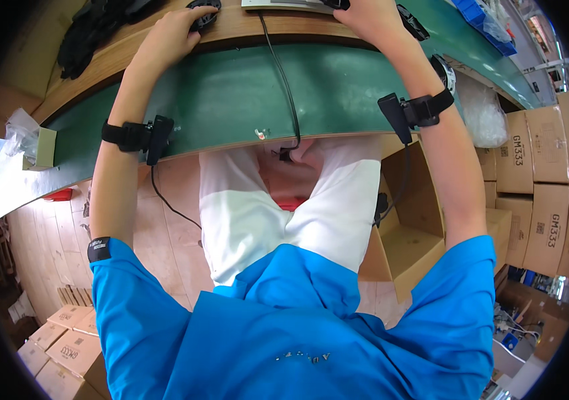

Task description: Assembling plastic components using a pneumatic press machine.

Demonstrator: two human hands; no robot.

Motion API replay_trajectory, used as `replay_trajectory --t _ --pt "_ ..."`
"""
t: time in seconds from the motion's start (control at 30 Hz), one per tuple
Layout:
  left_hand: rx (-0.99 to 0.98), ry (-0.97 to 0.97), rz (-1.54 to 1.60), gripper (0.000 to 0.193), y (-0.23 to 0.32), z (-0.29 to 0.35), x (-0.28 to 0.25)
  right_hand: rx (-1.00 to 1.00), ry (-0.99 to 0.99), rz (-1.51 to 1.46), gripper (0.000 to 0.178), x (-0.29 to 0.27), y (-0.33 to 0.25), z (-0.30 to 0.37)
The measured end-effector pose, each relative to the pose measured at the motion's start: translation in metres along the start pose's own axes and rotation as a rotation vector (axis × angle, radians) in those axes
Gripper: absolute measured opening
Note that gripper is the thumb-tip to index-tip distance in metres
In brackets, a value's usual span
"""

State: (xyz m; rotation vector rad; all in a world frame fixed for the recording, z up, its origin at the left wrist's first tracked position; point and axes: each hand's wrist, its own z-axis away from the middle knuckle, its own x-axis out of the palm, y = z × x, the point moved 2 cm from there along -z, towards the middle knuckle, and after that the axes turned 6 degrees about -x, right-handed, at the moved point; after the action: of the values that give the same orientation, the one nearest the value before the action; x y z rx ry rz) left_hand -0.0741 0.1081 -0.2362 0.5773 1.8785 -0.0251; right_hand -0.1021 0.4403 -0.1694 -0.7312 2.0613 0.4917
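Your left hand (pixel 170 35) curls its fingers partway around a black disc (pixel 206 19) near the top edge; green surface (pixel 231 87) spans below; past a cropped pale panel (pixel 291 4), your right hand (pixel 376 23) is cut off, finger opening and grip unclear.

Black part (pixel 206 20), green tabletop (pixel 351 87), blue shirt (pixel 284 353), white trousers (pixel 234 213)

From here I have the left arm (pixel 114 193) and the right arm (pixel 461 180) stretched forward and well apart, both slanting inward. My left hand (pixel 170 37) is angled inward and curled in a gripping pose; my right hand (pixel 372 19) runs past the upper edge, so I cannot tell how far it is closed
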Motion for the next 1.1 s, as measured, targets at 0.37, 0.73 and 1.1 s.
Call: replay_trajectory --t 0.37,0.73,1.1 --pt "-0.066 -0.036 0.087 0.064 0.008 0.001 -0.003 0.049 -0.032 -0.038 0.022 -0.002 0.003 0.002" --pt "0.049 0.064 0.045 0.055 -0.001 0.008 0.003 -0.007 -0.01 -0.023 0.032 0.01 0.005 0.008" --pt "-0.101 -0.037 0.026 0.051 0.017 0.008 -0.009 0.093 -0.111 -0.034 0.034 0.007 -0.002 0.009"
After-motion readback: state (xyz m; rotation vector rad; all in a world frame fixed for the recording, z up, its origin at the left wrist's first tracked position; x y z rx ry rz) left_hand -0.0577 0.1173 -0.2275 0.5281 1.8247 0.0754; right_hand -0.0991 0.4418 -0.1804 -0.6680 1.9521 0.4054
